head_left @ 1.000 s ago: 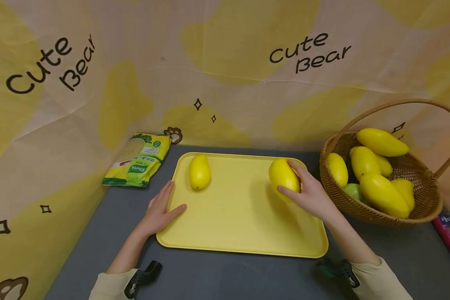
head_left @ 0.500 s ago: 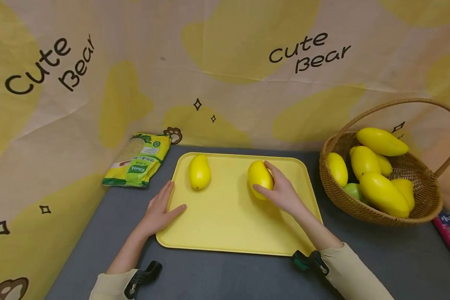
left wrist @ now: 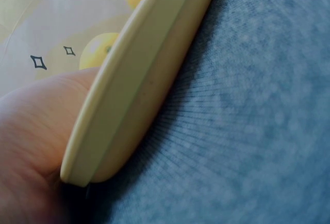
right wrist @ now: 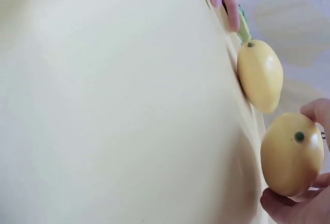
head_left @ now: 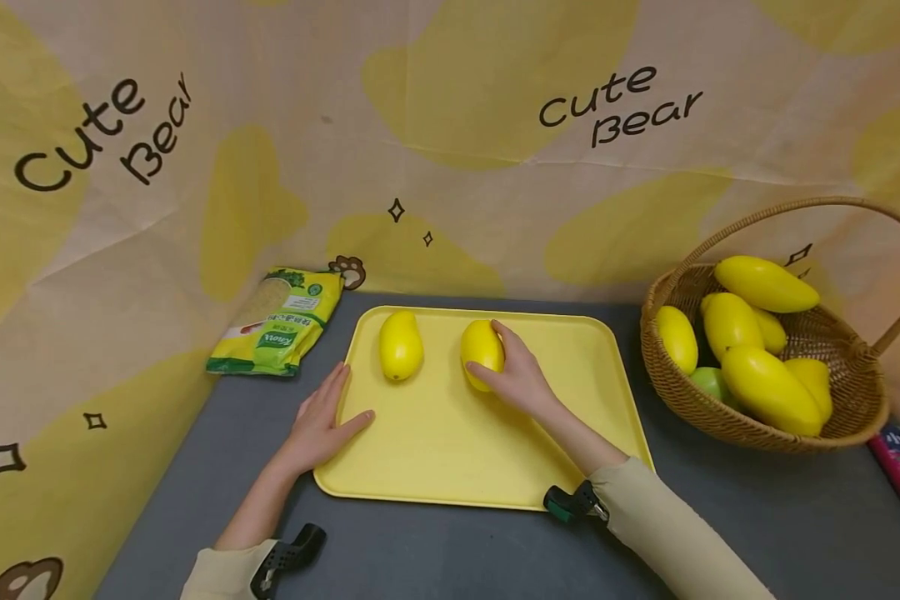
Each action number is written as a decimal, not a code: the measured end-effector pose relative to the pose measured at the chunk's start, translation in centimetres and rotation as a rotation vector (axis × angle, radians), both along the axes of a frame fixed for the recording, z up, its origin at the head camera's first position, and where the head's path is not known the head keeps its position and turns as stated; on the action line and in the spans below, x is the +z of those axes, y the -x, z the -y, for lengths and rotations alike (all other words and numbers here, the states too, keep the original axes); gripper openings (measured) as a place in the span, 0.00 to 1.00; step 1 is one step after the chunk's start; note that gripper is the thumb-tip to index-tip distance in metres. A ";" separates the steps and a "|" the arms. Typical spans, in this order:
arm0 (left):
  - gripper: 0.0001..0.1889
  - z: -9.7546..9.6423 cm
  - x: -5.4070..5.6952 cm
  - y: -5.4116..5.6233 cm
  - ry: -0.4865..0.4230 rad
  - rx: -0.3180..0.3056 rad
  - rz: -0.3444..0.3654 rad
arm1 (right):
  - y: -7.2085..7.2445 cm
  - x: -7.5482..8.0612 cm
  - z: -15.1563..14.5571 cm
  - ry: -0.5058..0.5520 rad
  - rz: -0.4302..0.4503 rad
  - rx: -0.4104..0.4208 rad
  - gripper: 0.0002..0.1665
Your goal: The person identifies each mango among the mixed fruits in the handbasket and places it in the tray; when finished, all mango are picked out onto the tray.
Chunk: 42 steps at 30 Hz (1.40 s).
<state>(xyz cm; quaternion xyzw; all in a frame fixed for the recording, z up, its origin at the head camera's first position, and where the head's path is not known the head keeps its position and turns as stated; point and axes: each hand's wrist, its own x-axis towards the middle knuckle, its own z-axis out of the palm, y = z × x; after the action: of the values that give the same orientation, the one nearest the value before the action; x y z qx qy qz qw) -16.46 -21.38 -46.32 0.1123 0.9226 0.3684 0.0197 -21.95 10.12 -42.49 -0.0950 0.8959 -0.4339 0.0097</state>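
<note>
1. Held yellow mango (head_left: 482, 343) has shifted left across the head view: over the tray's right part 1.0 s ago, now at the frame's centre, nearer the other fruit. Right hand (head_left: 517, 375) travelled with it; left hand (head_left: 322, 423) shows no clear shift.
2. Head view, right grip: thumb across the mango's near side, fingers round its right side, fruit held. It is over the yellow tray (head_left: 435, 442); touching or just above, cannot tell.
3. Head view, left grip: hand rests on the tray's left rim, fingers straight, thumb spread over the tray floor. Second mango (head_left: 401, 345) lies on the tray, left of the held one, near but apart.
4. Head view, surroundings: at right, wicker basket (head_left: 843, 371) with several mangoes and a green fruit (head_left: 708, 383), partly hidden. Left of centre, Knorr bag (head_left: 276, 321) on the dark grey table (head_left: 450, 558). Patterned backdrop (head_left: 465, 92) behind, lettered "Cute Bear".
5. Left wrist view: part of the left hand at lower left, against the tray's diagonal edge; fingertips hidden. Two yellow fruits at upper left, partly behind that edge.
6. Right wrist view: held mango at lower right, gripped between thumb and fingers, dark end spot showing. Second mango just above it in the frame; left fingertips at the top, by the tray edge.
</note>
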 end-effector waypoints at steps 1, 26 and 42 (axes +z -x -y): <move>0.47 0.0 0.0 0.0 0.002 0.000 0.002 | 0.2 -0.1 0.3 0.002 -0.006 -0.001 0.50; 0.46 -0.1 -0.2 0.1 0.014 -0.004 0.011 | 2.3 -1.1 2.3 -0.119 -0.064 0.017 0.45; 0.45 -0.1 0.1 -0.1 0.012 -0.002 -0.004 | 2.2 -0.6 1.4 -0.167 -0.024 0.098 0.54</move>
<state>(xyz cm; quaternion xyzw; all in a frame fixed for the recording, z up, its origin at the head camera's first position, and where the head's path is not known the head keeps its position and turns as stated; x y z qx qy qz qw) -16.36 -21.30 -46.22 0.1137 0.9248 0.3627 0.0191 -24.12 8.68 -43.06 -0.1430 0.9233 -0.3555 0.0280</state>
